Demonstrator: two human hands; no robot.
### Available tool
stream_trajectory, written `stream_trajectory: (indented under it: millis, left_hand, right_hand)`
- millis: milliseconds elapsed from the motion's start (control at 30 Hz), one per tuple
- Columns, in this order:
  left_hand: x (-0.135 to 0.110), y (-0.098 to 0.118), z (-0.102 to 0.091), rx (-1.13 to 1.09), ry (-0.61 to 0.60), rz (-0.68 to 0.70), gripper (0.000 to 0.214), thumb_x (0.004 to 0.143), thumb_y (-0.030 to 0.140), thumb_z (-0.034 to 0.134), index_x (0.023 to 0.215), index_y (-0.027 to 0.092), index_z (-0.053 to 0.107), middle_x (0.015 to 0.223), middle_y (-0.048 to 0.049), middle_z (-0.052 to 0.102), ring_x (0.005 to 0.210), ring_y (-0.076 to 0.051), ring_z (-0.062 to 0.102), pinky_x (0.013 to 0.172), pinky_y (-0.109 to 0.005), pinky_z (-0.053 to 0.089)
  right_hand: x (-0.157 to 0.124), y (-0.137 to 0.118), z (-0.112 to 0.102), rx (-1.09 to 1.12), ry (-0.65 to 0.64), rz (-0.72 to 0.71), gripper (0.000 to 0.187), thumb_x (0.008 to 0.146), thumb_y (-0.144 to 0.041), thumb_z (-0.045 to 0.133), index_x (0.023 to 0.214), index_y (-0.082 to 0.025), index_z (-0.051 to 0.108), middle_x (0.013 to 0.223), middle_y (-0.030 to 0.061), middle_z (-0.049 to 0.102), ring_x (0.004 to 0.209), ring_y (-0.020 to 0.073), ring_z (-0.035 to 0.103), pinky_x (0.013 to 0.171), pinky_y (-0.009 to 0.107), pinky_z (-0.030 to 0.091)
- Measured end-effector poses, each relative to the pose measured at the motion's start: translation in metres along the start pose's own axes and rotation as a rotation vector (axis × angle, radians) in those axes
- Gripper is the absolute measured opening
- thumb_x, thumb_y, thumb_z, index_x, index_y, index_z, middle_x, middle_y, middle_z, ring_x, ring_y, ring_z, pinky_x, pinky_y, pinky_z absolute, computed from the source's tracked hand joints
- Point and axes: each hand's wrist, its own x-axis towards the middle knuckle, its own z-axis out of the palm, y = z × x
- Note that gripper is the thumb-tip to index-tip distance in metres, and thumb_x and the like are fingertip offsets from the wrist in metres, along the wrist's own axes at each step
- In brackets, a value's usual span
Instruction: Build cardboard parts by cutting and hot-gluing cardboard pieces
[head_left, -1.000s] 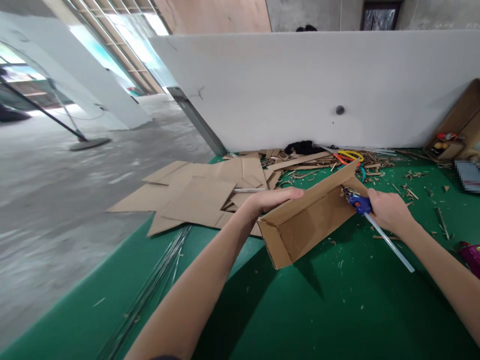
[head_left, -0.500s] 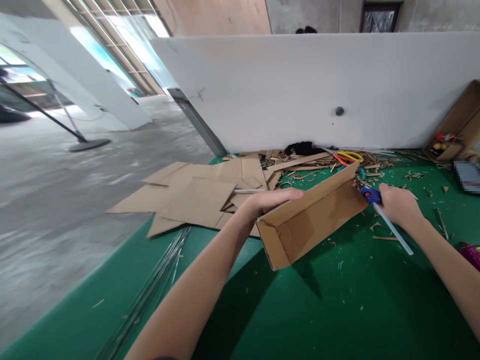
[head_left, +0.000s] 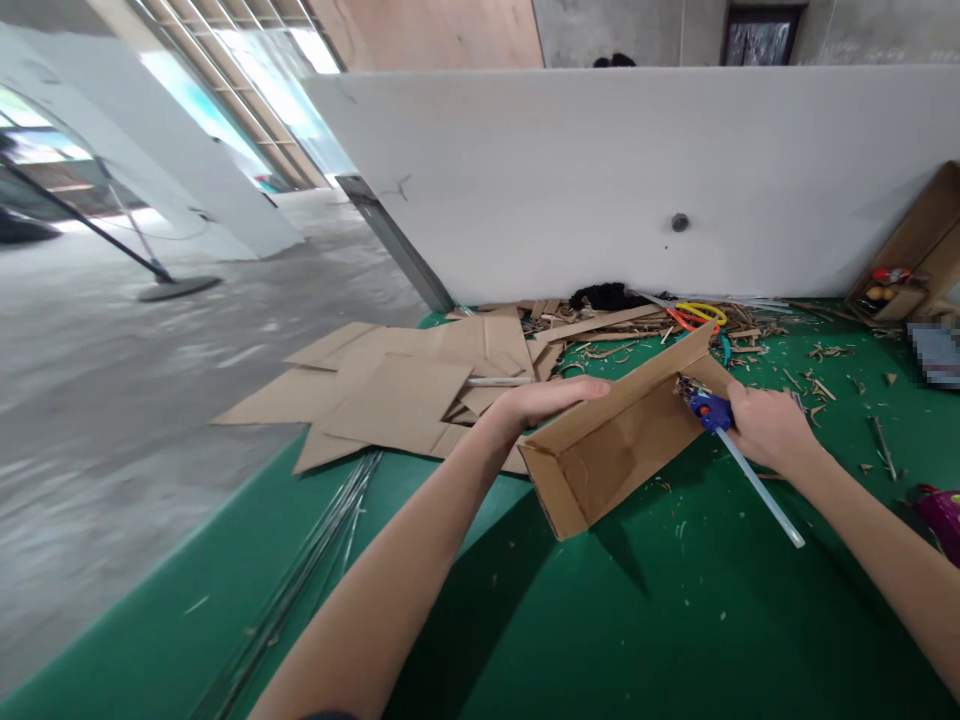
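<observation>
Over the green worktop [head_left: 637, 650], right between the two hands, sat the cardboard tray [head_left: 622, 450], and what counted was its slant: the long axis climbed from a near corner at the left to a farther end at the right. The left hand [head_left: 559, 397] had the long upper wall, thumb side showing, part-closed on it, the other fingers hidden behind the board. Over at the far end, the right hand [head_left: 772, 425] was the nearer one, curled firmly round a blue glue gun [head_left: 712, 410], its nozzle pointing inside by the corner; touching or just short of the board, you couldn't tell. Out of the back, a pale glue stick [head_left: 761, 490] slanted down toward the wearer's right.

And the tray itself? Plain brown, long and shallow, tilted with its hollow turned to the wearer, folds dark along the seams, a faint round mark on the broad panel, an end flap at the left, no wall showing along the lower edge. Beyond the left wrist lay flat cardboard sheets [head_left: 405, 395].
</observation>
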Motion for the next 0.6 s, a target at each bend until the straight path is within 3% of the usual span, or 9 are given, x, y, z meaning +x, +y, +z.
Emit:
stream_trajectory:
  millis: [600]
  left_hand:
    - [0.009,0.001,0.001,0.075,-0.03,-0.016,0.076,0.073,0.074,0.063,0.127,0.02,0.065,0.131,-0.0089,0.067,0.122,-0.034,0.059,0.099,-0.038,0.048]
  right_hand:
    - [-0.011,-0.043,0.004,0.064,0.054,-0.226,0.02,0.088,-0.034,0.054,0.093,-0.015,0.053,0.082,0.0135,0.07,0.071,0.0309,0.071,0.053,0.031,0.037]
